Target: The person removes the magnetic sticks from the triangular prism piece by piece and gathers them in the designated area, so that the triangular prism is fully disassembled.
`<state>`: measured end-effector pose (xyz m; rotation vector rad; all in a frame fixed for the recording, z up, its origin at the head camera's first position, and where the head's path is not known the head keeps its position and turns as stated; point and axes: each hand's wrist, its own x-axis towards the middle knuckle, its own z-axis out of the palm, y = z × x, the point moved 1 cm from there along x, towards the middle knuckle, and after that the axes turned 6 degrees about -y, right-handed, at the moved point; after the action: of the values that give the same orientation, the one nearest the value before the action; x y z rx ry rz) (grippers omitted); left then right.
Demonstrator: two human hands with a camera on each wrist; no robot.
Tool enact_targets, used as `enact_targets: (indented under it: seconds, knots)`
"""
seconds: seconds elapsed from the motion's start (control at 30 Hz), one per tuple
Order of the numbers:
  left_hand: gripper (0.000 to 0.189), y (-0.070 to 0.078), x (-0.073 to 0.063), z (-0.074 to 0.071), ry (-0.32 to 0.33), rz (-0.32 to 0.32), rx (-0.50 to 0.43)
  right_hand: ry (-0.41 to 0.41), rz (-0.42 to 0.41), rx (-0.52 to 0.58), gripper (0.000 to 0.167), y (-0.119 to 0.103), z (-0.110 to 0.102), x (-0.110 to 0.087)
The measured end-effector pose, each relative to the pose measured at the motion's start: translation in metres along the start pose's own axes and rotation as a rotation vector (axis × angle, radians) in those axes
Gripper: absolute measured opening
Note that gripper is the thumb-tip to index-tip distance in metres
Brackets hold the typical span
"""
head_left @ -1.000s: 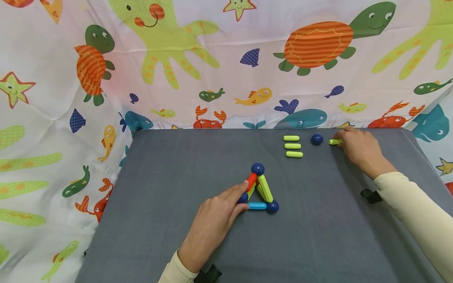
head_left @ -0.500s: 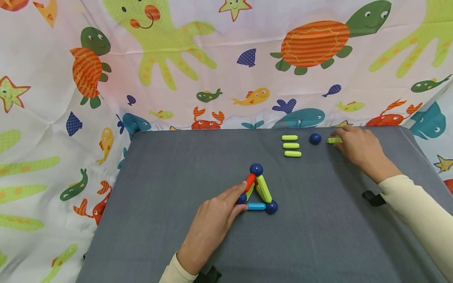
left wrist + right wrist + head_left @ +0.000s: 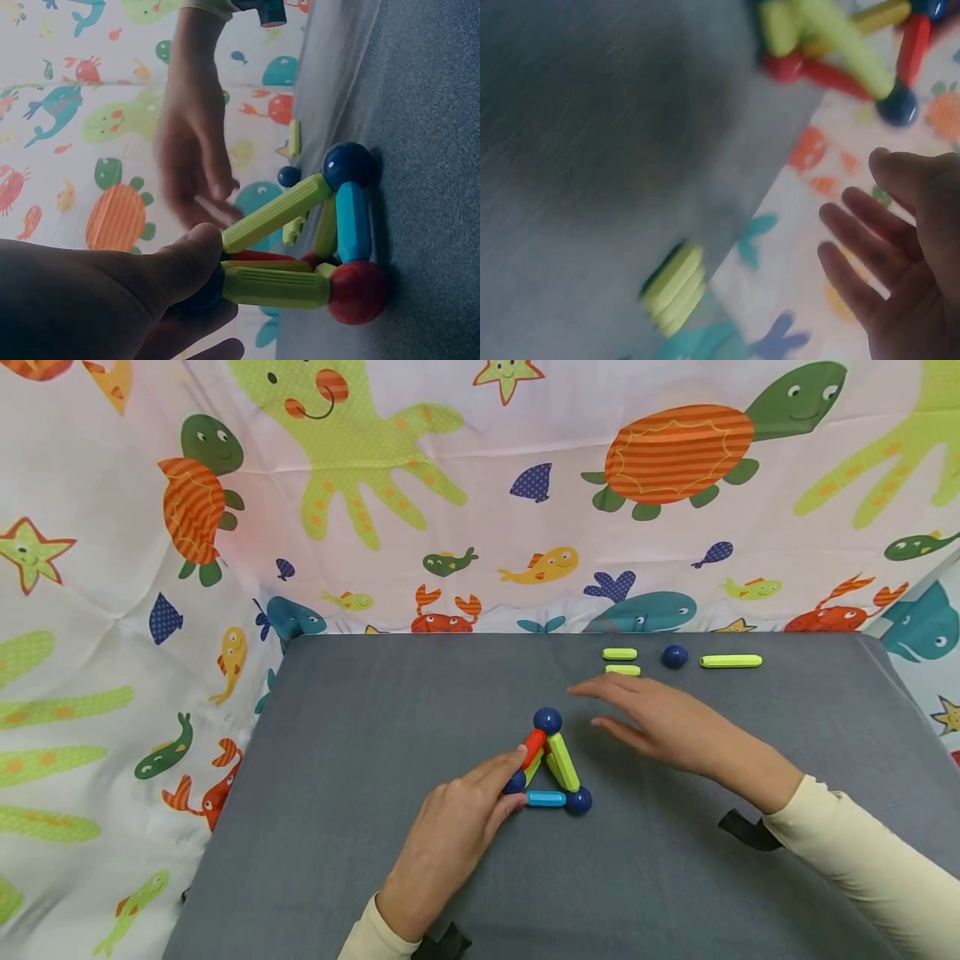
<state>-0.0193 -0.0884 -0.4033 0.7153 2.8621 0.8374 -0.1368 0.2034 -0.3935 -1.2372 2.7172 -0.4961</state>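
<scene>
A small frame of magnetic rods and balls stands on the grey table; its blue rod (image 3: 546,798) and green rod (image 3: 563,762) join at a dark blue ball (image 3: 578,801). My left hand (image 3: 446,831) pinches a corner of it, thumb and fingers around a dark blue ball (image 3: 201,291). In the left wrist view a red ball (image 3: 358,292) forms a lower corner. Just right of the frame, my right hand (image 3: 660,722) hovers with loosely extended fingers and holds nothing. Another dark blue ball (image 3: 547,721) tops the red rod (image 3: 533,747).
Short green rods (image 3: 619,654) lie in a stack near the back edge, partly behind my right hand. Beside them rest a loose dark blue ball (image 3: 674,657) and a longer green rod (image 3: 731,662). A curtain (image 3: 360,577) with sea animals hangs behind the table (image 3: 337,735).
My right hand has let go of the long green rod at the back right and moved left and nearer, beside the frame. My left hand keeps its hold on the frame.
</scene>
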Motion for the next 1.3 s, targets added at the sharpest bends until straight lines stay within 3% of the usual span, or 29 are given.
enact_targets:
  seconds: [0.17, 0.27, 0.63, 0.77, 1.07, 1.3]
  knots:
    - [0.059, -0.002, 0.002, 0.000, 0.013, 0.026, 0.010, -0.063, -0.142, 0.093, 0.069, -0.021, 0.007, 0.015]
    - [0.058, -0.004, 0.003, 0.000, 0.017, 0.035, 0.017, -0.066, -0.175, 0.108, 0.063, -0.025, 0.011, 0.019]
    - [0.056, -0.007, 0.007, -0.002, 0.046, -0.005, 0.073, -0.034, -0.123, 0.041, 0.048, -0.038, 0.008, 0.005]
    - [0.057, -0.007, 0.008, -0.002, 0.066, 0.000, 0.086, -0.051, -0.117, 0.042, 0.049, -0.043, 0.009, -0.001]
    - [0.056, -0.006, 0.011, -0.005, 0.059, 0.011, 0.115, 0.001, -0.176, -0.022, 0.056, -0.046, 0.013, -0.005]
    - [0.053, -0.006, 0.009, -0.004, 0.038, 0.004, 0.112, -0.003, -0.170, -0.047, 0.055, -0.047, 0.017, -0.006]
